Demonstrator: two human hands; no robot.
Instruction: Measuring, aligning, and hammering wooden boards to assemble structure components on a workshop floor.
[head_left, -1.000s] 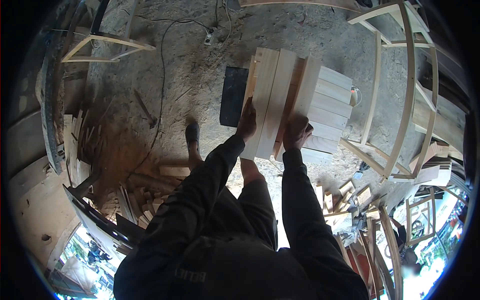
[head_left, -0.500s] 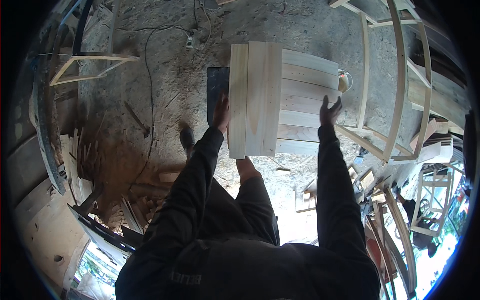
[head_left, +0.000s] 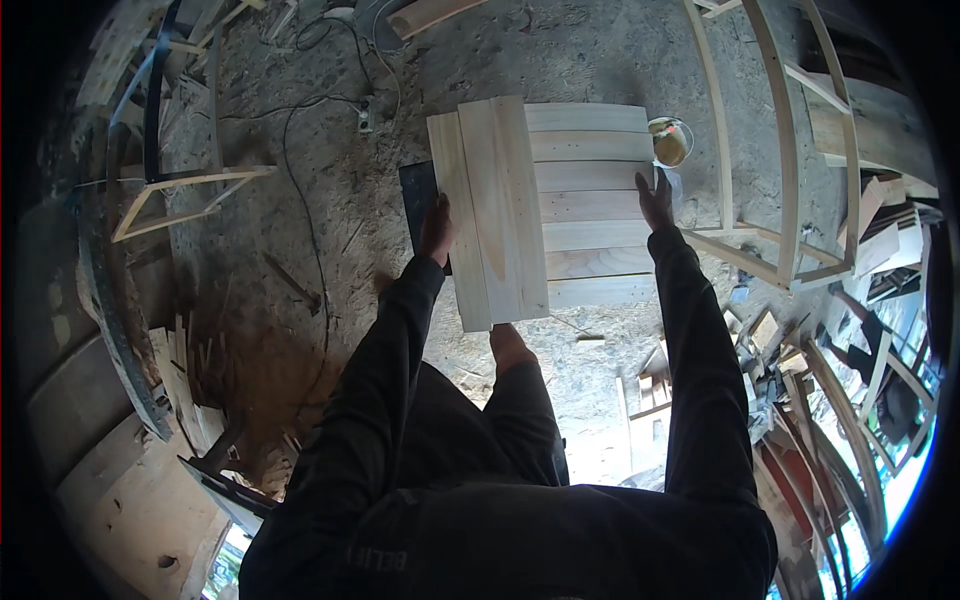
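A pale slatted wooden piece, like a box or crate (head_left: 592,206), is in front of me, with wide boards (head_left: 500,200) on its left part and several narrower slats on its right. My left hand (head_left: 437,232) is closed round its left edge. At the right edge, my right hand (head_left: 656,203) grips the ends of the slats, thumb on the near face and fingers round the outer side. Its underside is hidden. A dark flat panel (head_left: 416,195) shows behind its left edge, close to my left hand.
Tall timber frames (head_left: 785,150) stand at the right, and a smaller frame (head_left: 190,185) at the left. Beyond my right hand is a bucket (head_left: 671,143). A cable with a socket (head_left: 365,118) crosses the dusty floor. Wood offcuts lie at both sides; my bare knee (head_left: 510,347) is below the piece.
My right hand, spread at the right edge before, has closed on it. The wooden piece has tilted slightly and sits further left in view. More of the bucket shows.
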